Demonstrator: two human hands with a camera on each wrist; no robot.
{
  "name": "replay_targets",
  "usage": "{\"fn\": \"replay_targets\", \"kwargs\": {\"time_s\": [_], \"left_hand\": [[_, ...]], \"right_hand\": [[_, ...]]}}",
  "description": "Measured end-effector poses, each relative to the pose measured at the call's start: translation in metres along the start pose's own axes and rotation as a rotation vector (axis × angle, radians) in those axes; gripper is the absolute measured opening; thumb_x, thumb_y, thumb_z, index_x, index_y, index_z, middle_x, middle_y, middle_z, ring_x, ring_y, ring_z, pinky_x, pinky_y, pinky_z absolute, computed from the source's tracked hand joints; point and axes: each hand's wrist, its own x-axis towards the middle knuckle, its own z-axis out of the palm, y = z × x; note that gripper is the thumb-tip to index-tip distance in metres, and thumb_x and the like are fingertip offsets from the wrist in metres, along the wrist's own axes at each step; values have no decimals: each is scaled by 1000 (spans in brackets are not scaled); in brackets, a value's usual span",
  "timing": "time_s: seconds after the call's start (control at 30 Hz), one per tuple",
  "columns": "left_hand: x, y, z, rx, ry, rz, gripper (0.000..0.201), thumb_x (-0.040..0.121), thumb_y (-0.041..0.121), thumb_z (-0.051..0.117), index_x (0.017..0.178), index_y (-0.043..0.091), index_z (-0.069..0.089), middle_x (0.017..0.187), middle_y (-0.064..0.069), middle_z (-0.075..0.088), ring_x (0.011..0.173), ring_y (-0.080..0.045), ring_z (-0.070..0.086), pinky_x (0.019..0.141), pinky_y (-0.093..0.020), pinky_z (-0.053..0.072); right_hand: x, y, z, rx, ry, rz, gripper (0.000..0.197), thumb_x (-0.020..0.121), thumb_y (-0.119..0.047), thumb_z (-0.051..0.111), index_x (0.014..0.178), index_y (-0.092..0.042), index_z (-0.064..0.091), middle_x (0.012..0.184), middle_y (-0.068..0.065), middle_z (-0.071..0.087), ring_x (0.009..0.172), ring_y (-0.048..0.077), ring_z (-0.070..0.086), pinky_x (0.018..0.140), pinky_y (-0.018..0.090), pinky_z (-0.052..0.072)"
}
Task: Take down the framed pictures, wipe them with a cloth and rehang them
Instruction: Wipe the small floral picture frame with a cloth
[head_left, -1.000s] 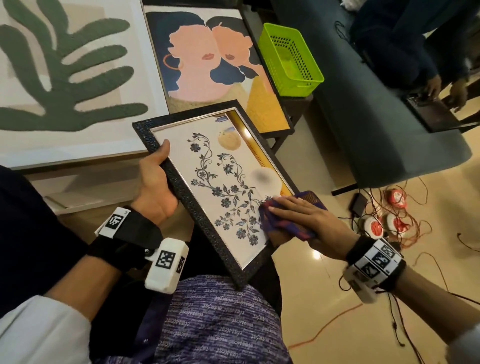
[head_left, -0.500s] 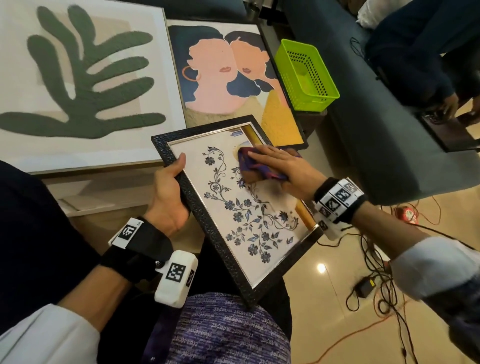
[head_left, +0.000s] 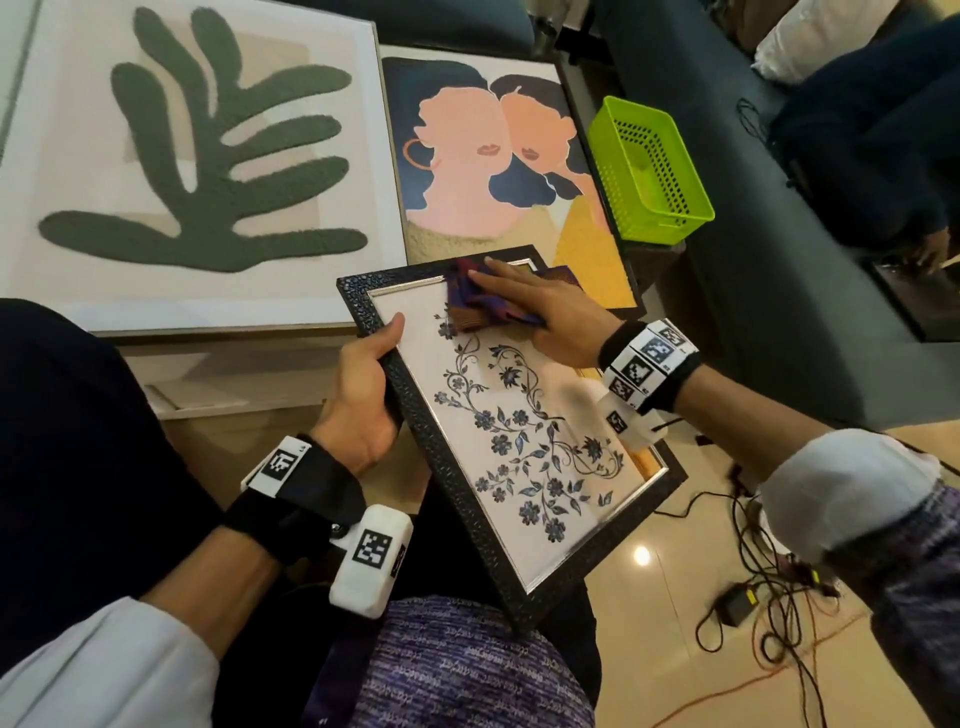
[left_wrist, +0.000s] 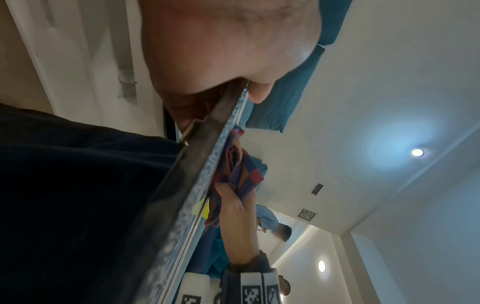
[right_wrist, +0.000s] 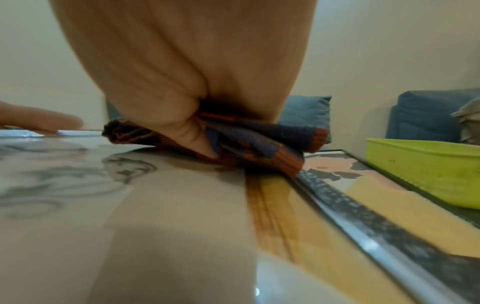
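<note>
Centrally, in the head view, a black-framed picture (head_left: 511, 452) with a blue flower-and-vine print is held tilted over the lap. Its left edge is gripped by the left hand (head_left: 363, 395), the thumb laid on the front of the frame and the fingers hidden behind it. A checked cloth (head_left: 480, 301) in blue, red and orange is pressed flat against the glass at the upper end of the picture by the right hand (head_left: 540, 312), whose fingers are stretched out on top of the cloth; in the right wrist view the thumb is seen tucked into the folds of the cloth (right_wrist: 249, 144). At upper left of the frame a large white-framed leaf picture (head_left: 208, 156) is lying flat, and just beside it, at upper centre, a picture of two faces (head_left: 493, 156). A green basket (head_left: 649, 171) is seen at upper right, touching that picture's right edge. Cables (head_left: 769, 587) are spread on the floor at lower right.
</note>
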Motion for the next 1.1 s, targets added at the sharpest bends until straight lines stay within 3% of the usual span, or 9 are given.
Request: {"fn": "replay_targets", "kwargs": {"time_s": [0.2, 0.37, 0.47, 0.53, 0.6, 0.7, 0.83, 0.93, 1.1], "left_hand": [[1, -2, -1, -74, -23, -48, 47, 112, 37, 44, 136, 5, 67, 128, -23, 73, 112, -38, 73, 93, -50, 63], [3, -1, -3, -134, -71, -91, 48, 112, 39, 40, 125, 2, 69, 115, -18, 79, 97, -32, 79, 75, -43, 67], [3, -2, -2, -96, -64, -46, 43, 112, 37, 40, 124, 6, 69, 113, -14, 80, 97, -29, 79, 82, -43, 60], [3, -2, -3, -62, -62, -28, 41, 112, 36, 42, 123, 9, 70, 115, -13, 80, 100, -28, 79, 85, -43, 57], [3, -2, -3, -41, -62, -23, 39, 112, 35, 43, 122, 10, 71, 116, -12, 80, 101, -27, 79, 85, -41, 58], [1, -1, -1, -13, -63, -10, 35, 112, 33, 44, 116, 13, 72, 109, -8, 81, 95, -24, 80, 81, -39, 59], [0, -1, 1, 13, -54, 11, 33, 111, 32, 47, 116, 13, 72, 111, -9, 81, 96, -24, 80, 86, -41, 59], [1, 0, 1, 22, -47, 23, 31, 111, 31, 49, 117, 12, 73, 113, -10, 81, 97, -25, 79, 92, -42, 58], [6, 4, 1, 71, -35, 33, 31, 111, 30, 49, 114, 12, 74, 104, -7, 82, 90, -22, 80, 81, -37, 60]], "right_hand": [[-18, -51, 9, 11, -73, -180, 85, 88, 0, 61, 159, -32, 26, 168, -1, 17, 155, 20, 14, 126, 38, 15], [-73, -82, 19, -36, -139, -224, 84, 90, -6, 62, 159, -35, 23, 169, -4, 13, 156, 15, 7, 127, 42, 10], [-112, -86, 27, -9, -190, -220, 79, 93, -24, 55, 159, -41, 16, 169, -11, 6, 155, 7, -2, 127, 35, 1], [-137, -86, 34, -20, -221, -203, 88, 91, -20, 62, 159, -44, 11, 169, -14, 1, 155, 5, -6, 125, 31, -3], [-160, -89, 40, -2, -229, -167, 88, 93, -21, 64, 158, -46, 11, 168, -17, 1, 155, 6, -4, 126, 37, 2], [-190, -95, 44, 47, -204, -139, 69, 97, -33, 48, 158, -45, 18, 168, -17, 7, 155, 6, 1, 126, 39, 11], [-214, -96, 49, 103, -210, -110, 87, 89, -8, 68, 155, -47, 27, 165, -22, 15, 154, 5, 11, 124, 45, 25], [-221, -94, 47, 162, -215, -99, 95, 83, 2, 70, 152, -51, 32, 162, -27, 23, 151, 2, 20, 119, 45, 35], [-211, -90, 34, 254, -55, -129, 76, 90, -4, 71, 149, -41, 43, 156, -19, 41, 147, 10, 36, 111, 50, 44]]}}
